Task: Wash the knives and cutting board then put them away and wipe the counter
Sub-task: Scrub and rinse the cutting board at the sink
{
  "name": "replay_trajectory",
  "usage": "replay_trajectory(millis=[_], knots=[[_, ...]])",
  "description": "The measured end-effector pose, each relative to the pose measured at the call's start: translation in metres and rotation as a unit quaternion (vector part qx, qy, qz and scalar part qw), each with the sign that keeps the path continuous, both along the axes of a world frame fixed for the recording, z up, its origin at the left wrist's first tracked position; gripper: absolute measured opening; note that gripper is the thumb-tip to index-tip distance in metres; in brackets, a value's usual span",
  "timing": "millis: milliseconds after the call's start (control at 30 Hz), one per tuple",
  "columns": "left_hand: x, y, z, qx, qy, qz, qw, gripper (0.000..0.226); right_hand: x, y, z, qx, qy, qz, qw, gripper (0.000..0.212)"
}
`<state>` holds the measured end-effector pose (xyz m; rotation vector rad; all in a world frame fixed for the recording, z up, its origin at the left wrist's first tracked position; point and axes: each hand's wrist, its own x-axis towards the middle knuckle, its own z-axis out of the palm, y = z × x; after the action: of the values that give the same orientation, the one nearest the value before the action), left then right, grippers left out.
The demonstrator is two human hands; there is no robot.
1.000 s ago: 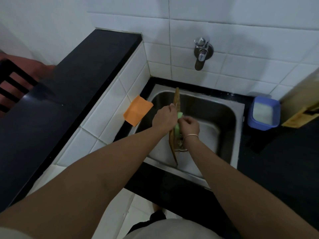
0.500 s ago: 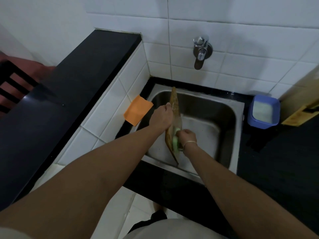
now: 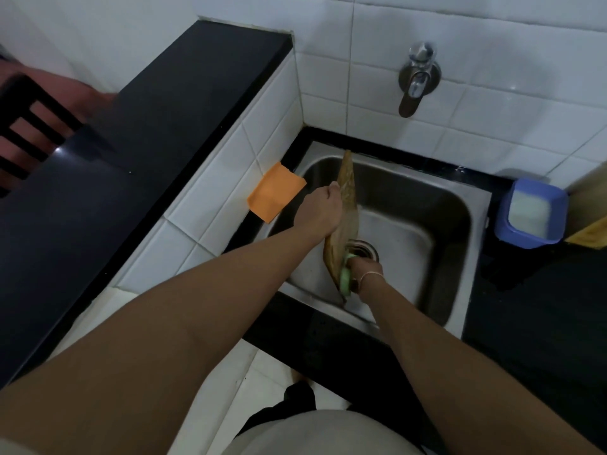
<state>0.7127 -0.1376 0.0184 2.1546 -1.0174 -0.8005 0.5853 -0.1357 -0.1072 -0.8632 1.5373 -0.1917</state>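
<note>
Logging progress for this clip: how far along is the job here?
Nothing looks finished. In hand: the left hand holds the wooden cutting board on edge in the sink, and the right hand scrubs its lower end with a green sponge. No knives visible. Left: rinsing, storing, wiping the counter; the orange cloth lies unused.

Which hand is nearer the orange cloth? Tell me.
Left. The left hand grips the board just right of the cloth; the right hand scrubs lower down, by the drain.

Single head-worn view, steep downward look from above, close over the sink (image 3: 473, 205), facing the tiled wall (image 3: 492, 77)
</note>
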Motion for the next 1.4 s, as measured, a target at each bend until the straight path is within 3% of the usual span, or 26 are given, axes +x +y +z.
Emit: replay_trajectory(millis=[67,133,233,300,400,467,567,633,700,800,900,1000,1133,1200,1267,1400], knots=[[0.001,0.000,-0.001,-0.001,0.005,0.000,1.000,0.056,0.008,-0.019,0.012,-0.021,0.021,0.012,0.999,0.037],[0.001,0.000,-0.001,-0.009,0.009,-0.003,1.000,0.055,0.025,-0.038,0.043,-0.091,0.023,-0.029,0.995,0.024],[0.005,-0.002,-0.001,-0.025,0.002,0.000,1.000,0.054,0.045,-0.053,0.073,-0.218,-0.065,-0.105,0.968,0.012],[0.007,-0.001,-0.004,-0.024,-0.008,-0.003,1.000,0.054,0.046,-0.045,0.076,-0.244,-0.122,-0.131,0.953,0.010],[0.009,0.003,-0.005,-0.027,-0.007,-0.004,1.000,0.054,0.035,-0.018,0.042,-0.183,-0.145,-0.166,0.958,0.008],[0.012,0.005,-0.002,-0.028,0.005,0.003,1.000,0.056,0.021,0.000,0.008,-0.082,-0.084,-0.170,0.978,0.020],[0.016,0.005,-0.001,-0.028,0.002,0.006,1.000,0.055,0.003,0.005,-0.019,0.084,-0.018,-0.119,0.989,0.047],[0.014,0.005,0.000,-0.028,0.008,0.003,1.000,0.055,0.005,-0.010,-0.012,0.090,-0.032,-0.073,0.993,0.043],[0.011,0.005,0.000,-0.029,0.012,0.001,1.000,0.056,0.020,-0.036,0.007,0.051,-0.031,-0.072,0.996,0.028],[0.013,0.006,0.002,-0.032,0.007,0.003,0.999,0.056,0.056,-0.072,0.054,-0.072,-0.068,-0.151,0.984,0.007],[0.016,0.008,0.003,-0.031,-0.002,0.007,1.000,0.055,0.076,-0.086,0.078,-0.212,-0.139,-0.160,0.954,0.017],[0.017,0.010,0.002,-0.030,0.002,0.007,1.000,0.056,0.066,-0.082,0.060,-0.249,-0.108,-0.106,0.957,0.006],[0.019,0.012,0.003,-0.028,0.012,0.007,1.000,0.058,0.028,-0.055,-0.003,-0.048,0.016,-0.020,0.999,0.020],[0.018,0.012,0.005,-0.026,0.013,0.011,1.000,0.058,0.007,-0.039,-0.023,0.054,0.049,0.079,0.994,0.030],[0.018,0.012,0.005,-0.028,0.013,0.010,0.999,0.058,-0.007,-0.028,-0.024,0.122,0.043,0.100,0.987,0.028],[0.020,0.011,0.005,-0.025,0.012,-0.003,1.000,0.058,0.002,-0.040,0.013,0.122,-0.017,0.115,0.986,0.007]])
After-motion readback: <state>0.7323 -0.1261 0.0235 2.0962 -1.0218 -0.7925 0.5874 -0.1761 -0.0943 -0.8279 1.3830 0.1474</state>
